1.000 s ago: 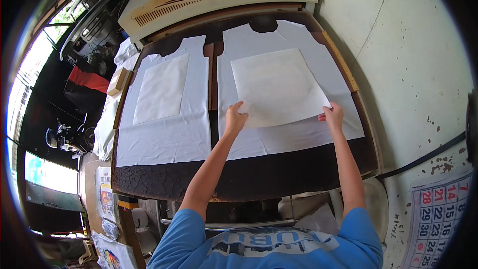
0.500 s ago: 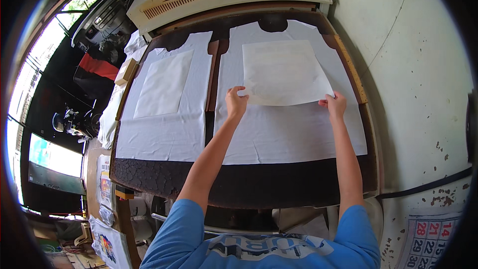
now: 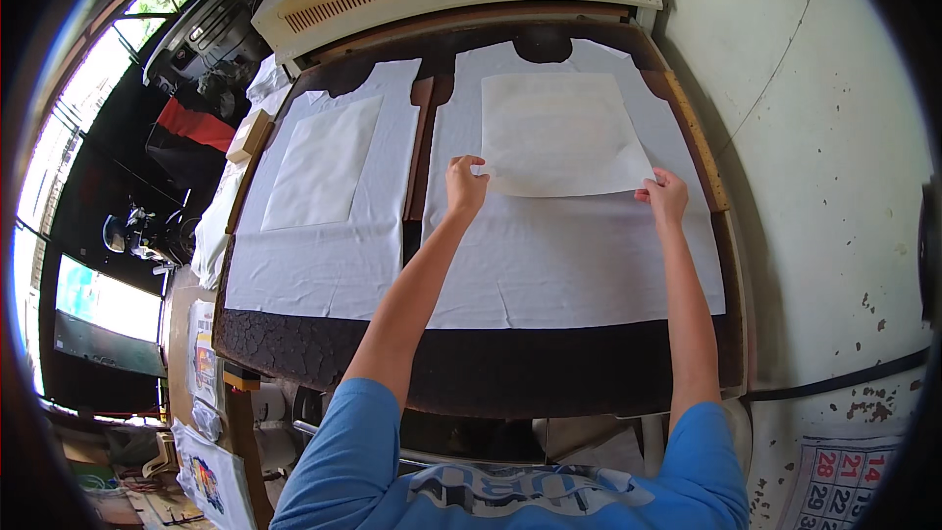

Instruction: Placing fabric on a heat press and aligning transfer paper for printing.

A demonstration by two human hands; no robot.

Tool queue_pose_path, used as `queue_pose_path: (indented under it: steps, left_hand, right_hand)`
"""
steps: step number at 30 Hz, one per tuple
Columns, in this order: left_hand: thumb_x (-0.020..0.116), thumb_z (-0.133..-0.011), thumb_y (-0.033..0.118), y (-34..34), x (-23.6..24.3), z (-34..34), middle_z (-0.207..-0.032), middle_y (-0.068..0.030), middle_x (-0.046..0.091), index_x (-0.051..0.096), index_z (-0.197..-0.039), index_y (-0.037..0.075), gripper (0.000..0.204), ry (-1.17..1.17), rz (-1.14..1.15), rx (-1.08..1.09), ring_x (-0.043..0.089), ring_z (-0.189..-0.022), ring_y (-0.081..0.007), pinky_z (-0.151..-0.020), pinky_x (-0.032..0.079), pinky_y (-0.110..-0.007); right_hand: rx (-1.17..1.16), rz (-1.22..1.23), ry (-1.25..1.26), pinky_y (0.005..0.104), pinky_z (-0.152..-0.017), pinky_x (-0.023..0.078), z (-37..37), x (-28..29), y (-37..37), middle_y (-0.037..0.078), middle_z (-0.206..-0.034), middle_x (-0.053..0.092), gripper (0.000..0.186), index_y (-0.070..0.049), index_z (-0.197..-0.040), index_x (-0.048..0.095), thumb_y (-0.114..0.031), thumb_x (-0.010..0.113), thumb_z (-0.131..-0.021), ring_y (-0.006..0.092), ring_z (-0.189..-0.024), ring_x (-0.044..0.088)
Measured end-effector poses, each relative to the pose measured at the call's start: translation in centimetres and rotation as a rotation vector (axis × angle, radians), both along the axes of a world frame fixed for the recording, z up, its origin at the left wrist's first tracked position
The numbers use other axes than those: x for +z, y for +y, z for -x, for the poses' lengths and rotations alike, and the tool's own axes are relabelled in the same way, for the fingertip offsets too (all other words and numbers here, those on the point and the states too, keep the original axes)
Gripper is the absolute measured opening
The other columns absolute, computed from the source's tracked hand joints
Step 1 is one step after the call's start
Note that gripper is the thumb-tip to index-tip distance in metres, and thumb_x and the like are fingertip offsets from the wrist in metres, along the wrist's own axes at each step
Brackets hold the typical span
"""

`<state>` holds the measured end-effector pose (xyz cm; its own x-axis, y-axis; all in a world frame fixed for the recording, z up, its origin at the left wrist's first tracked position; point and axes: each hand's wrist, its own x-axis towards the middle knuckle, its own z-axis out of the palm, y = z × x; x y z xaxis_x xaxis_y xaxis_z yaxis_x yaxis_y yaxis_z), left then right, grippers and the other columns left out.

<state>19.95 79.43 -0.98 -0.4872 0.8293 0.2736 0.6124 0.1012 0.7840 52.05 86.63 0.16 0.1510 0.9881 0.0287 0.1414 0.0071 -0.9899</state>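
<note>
Left hand (image 3: pixel 465 186) pinching the near left corner of a cream paper sheet (image 3: pixel 561 133), right hand (image 3: pixel 665 198) pinching the near right corner, both arms stretched toward 12 o'clock. Sheet lying over the chest area of a white garment (image 3: pixel 569 255) spread flat on the dark counter (image 3: pixel 510 373), far edge just below the neck cut-out, near edge a little lifted and curled at the left corner. At 9 o'clock of that, a second white garment (image 3: pixel 324 245) already carrying its own pale sheet (image 3: pixel 322 177), flat and untouched.

Judged as the placing step: positioning the paper squarely on the garment, nearly done. Next calls for lowering the near corners, checking the sides run parallel to the garment's edges, then letting go and smoothing outward without dragging the cloth beneath into wrinkles.

Against the earlier frames: sheet now farther toward 12 o'clock, closer to the neckline, with more bare white cloth showing between hands and body. Arms more extended. Left-side garment and its sheet unchanged.
</note>
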Motion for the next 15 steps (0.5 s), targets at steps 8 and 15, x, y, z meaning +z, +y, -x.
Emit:
queue_pose_path:
  steps: [8, 15]
  left_hand:
    - [0.057, -0.064, -0.006, -0.1, 0.8, -0.9, -0.100, -0.0140, 0.053, 0.060, -0.081, 0.001, 0.018, -0.002, -0.151, -0.114, 0.057, -0.072, -0.0255, -0.068, 0.046, -0.033]
    - [0.051, -0.065, -0.007, -0.4, 0.5, -0.4, -0.100, -0.0132, 0.052, 0.059, -0.080, 0.001, 0.019, 0.052, -0.054, -0.045, 0.056, -0.074, -0.0258, -0.068, 0.045, -0.033]
  right_hand:
    - [-0.002, -0.029, -0.086, 0.0254, -0.047, 0.051, -0.1, -0.6, 0.1, 0.014, -0.073, 0.059, 0.030, 0.010, -0.101, 0.051, 0.003, 0.052, -0.072, 0.0193, -0.056, 0.062]
    - [-0.022, -0.031, -0.133, 0.0254, -0.046, 0.049, 0.7, -0.2, -0.2, 0.012, -0.068, 0.059, 0.029, 0.008, -0.100, 0.053, 0.002, 0.053, -0.072, 0.0185, -0.054, 0.062]
